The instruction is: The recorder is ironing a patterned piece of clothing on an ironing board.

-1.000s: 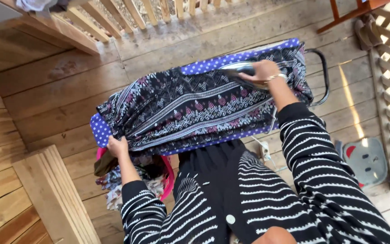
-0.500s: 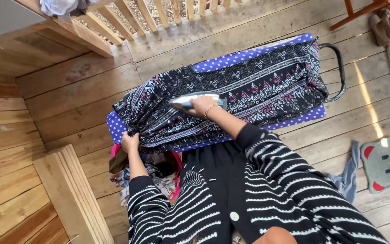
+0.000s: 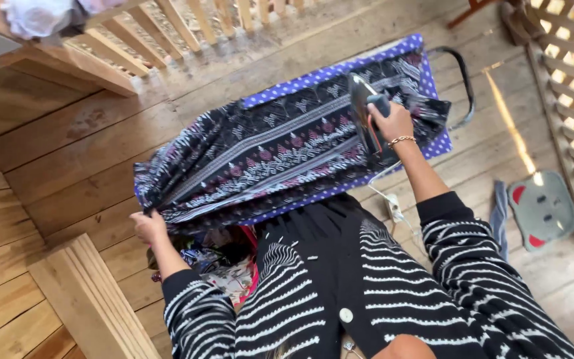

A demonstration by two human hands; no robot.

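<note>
Gripping iron (image 3: 363, 110), right hand (image 3: 390, 122); ironing board (image 3: 327, 81) mostly under patterned cloth (image 3: 267, 153).

Home porch — plank floor (image 3: 101, 143), wooden railing (image 3: 187, 26), ironing board (image 3: 426, 143).

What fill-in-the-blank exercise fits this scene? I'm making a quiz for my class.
1. The right hand grips a metal ____.
2. The left hand pinches the dark patterned cloth at its ____ end.
3. The cloth lies on a purple board cover with white ____.
4. The floor is made of ____.

Missing: iron; left; dots; wood
</note>
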